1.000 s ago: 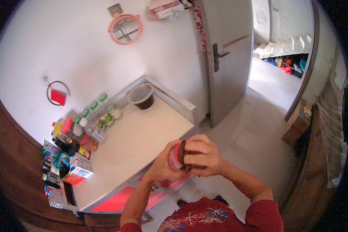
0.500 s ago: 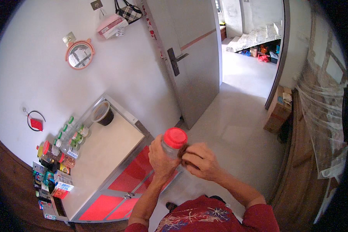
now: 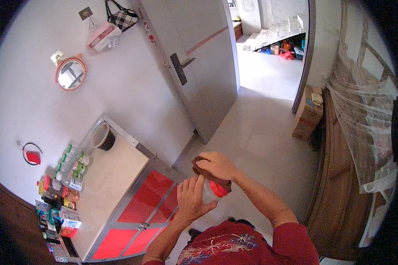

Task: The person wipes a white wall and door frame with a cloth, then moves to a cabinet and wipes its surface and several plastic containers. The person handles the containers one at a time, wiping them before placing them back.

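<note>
A clear jar (image 3: pixel 207 194) with a red lid (image 3: pixel 218 189) is held in front of my body. It tilts so that the lid points to the lower right. My left hand (image 3: pixel 190 198) wraps round the jar's side with its fingers closed. Bunched under my right hand (image 3: pixel 217 166) is a brown cloth (image 3: pixel 223 182), gripped and pressed against the jar beside the lid. Part of the cloth also pokes out past my right fingertips. The hands and cloth hide much of the jar.
On the left, a cabinet (image 3: pixel 115 176) with red doors carries a dark tub (image 3: pixel 104 138), several jars (image 3: pixel 53 185) and small boxes (image 3: pixel 69 224). A grey door (image 3: pixel 203 66) stands ajar ahead. At the right are a cardboard box (image 3: pixel 306 117) and brown wooden furniture (image 3: pixel 336 185).
The jar has tipped from lid-up to lid pointing lower right. My right hand has moved with the cloth from the jar's right side to over its top. The view has shifted rightward.
</note>
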`<state>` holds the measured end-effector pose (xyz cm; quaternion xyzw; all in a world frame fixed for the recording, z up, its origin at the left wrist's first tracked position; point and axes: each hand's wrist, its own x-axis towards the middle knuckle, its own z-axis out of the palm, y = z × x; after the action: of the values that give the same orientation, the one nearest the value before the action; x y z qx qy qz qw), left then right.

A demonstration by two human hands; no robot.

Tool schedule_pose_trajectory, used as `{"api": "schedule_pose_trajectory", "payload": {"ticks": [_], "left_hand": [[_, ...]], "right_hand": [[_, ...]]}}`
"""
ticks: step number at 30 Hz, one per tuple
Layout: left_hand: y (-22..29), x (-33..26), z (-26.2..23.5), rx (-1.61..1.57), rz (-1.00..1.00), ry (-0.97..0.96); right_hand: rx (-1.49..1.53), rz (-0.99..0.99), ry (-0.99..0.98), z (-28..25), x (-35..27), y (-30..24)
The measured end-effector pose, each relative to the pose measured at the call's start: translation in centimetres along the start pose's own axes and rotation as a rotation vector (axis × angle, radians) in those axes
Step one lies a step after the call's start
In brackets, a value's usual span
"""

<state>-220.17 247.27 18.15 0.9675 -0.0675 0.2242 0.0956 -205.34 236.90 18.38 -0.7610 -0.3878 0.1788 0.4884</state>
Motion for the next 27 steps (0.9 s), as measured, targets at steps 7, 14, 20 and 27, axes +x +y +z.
{"api": "schedule_pose_trajectory", "payload": {"ticks": [7,14,20,27], "left_hand": [[-3.2,0.5,1.1,-1.241,-0.539,-0.018],[-5.1,1.6,5.1,-1.657,-0.714,0.170],[-6.0,2.6,5.1,-1.765,-0.747,0.384],[-7.5,1.1,4.1,-1.797,-0.864,0.363]], "right_hand": [[1.476,0.107,-0.012,0.3,-0.2,2.8],[0.057,-0.363,0.377,3.3,-2.4,0.7],[-0.091,-0.326,0.362,5.5,-6.8,1.9],[-0.028,0.075,0.409,1.1,-8.1,5.2]]}}
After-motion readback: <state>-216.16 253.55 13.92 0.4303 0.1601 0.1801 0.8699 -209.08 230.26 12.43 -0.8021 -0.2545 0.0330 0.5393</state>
